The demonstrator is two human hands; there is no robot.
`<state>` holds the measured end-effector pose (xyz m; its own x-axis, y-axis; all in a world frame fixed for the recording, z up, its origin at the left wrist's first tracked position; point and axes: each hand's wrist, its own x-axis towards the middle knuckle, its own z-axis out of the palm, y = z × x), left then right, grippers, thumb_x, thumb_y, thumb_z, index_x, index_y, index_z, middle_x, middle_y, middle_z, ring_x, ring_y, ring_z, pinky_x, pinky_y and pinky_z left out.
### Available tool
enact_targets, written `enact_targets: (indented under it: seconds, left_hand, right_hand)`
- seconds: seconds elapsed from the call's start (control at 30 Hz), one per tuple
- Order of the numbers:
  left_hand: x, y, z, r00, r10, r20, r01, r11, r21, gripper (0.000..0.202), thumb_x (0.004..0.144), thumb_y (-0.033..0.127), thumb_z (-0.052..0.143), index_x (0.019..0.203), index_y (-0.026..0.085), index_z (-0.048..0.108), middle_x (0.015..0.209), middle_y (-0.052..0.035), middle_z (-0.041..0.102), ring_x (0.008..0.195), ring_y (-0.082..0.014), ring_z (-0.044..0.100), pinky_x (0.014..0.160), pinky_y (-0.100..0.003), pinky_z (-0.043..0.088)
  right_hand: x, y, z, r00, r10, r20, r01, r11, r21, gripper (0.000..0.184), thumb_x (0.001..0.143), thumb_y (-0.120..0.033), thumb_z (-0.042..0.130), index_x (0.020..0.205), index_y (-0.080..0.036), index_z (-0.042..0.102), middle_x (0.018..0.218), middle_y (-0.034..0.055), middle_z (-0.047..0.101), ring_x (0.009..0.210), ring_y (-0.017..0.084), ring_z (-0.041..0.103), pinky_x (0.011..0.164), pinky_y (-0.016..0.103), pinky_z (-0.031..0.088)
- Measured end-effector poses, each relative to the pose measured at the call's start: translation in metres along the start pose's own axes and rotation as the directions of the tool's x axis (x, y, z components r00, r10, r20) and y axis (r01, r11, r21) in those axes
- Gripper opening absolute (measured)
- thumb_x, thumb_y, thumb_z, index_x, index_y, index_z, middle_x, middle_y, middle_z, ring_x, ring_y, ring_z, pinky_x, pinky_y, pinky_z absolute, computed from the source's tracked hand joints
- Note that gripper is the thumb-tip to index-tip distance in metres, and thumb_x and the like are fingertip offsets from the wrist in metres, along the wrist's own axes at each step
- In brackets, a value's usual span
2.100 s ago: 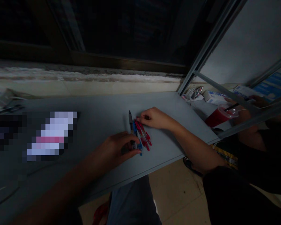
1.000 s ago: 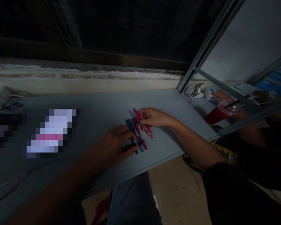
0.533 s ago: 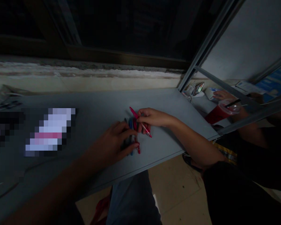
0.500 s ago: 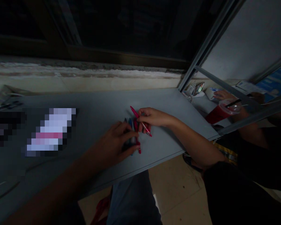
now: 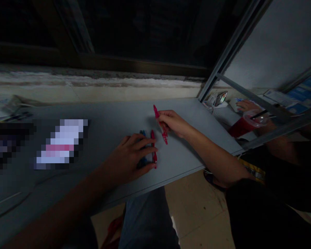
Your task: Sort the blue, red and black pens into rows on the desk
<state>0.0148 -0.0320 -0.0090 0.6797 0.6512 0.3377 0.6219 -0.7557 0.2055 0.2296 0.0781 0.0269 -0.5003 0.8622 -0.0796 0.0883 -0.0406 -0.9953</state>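
Observation:
My right hand (image 5: 175, 123) is shut on a red pen (image 5: 161, 127), which it holds slantwise just above the grey board (image 5: 114, 117). My left hand (image 5: 131, 155) lies to the left of it, with its fingers spread over a blue pen (image 5: 143, 133) and a second red pen (image 5: 153, 141). Only the upper part of the blue pen shows, and the fingers hide the middle of both pens. I cannot tell whether the left hand grips them or only rests on them.
A pixelated patch (image 5: 60, 143) covers part of the board at the left. Beyond a metal frame (image 5: 248, 91) at the right stand a red lidded cup with a straw (image 5: 239, 129) and another person's hand (image 5: 246, 105). The board's near edge ends above a tiled floor.
My right hand has lifted the red pen away from the others toward the board's far side. My left hand has moved over the remaining pens, which now lie more upright in view.

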Motion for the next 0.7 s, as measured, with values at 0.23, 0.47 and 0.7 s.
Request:
enact_targets:
  seconds: [0.23,0.47,0.7]
  left_hand:
    - [-0.0004,-0.0020,0.0039,0.999,0.031,0.017,-0.032,0.999,0.027,0.033,0.099,0.045,0.068,0.127,0.027,0.072,0.140,-0.0080,0.067,0.127,-0.0325,0.057,0.102,-0.050,0.049]
    - [-0.0004,-0.0035,0.0036,0.999,0.028,-0.025,-0.027,0.998,0.059,0.051,0.092,0.065,0.071,0.120,0.022,0.070,0.119,-0.0112,0.067,0.113,-0.0321,0.059,0.098,-0.050,0.052]
    - [-0.0003,-0.0040,0.0017,0.999,0.008,-0.033,-0.005,0.995,0.097,0.048,0.095,0.064,0.066,0.111,0.018,0.069,0.118,-0.0132,0.065,0.110,-0.0319,0.057,0.095,-0.050,0.053]
  right_hand:
    - [-0.0023,0.0001,-0.0022,0.992,-0.052,0.114,0.040,0.993,0.108,0.012,0.081,-0.020,0.057,0.074,-0.022,0.047,0.048,-0.0108,0.039,0.036,0.005,0.030,0.035,0.017,0.024]
    - [-0.0030,0.0035,-0.0055,0.947,-0.034,0.318,0.001,0.994,0.105,0.007,0.080,-0.018,0.056,0.082,-0.021,0.050,0.052,-0.0122,0.042,0.035,0.004,0.036,0.034,0.017,0.029]
    - [-0.0039,0.0030,-0.0106,0.870,-0.067,0.488,-0.007,0.989,0.148,0.008,0.078,-0.014,0.056,0.085,-0.019,0.055,0.050,-0.0118,0.048,0.035,0.004,0.042,0.035,0.015,0.036]
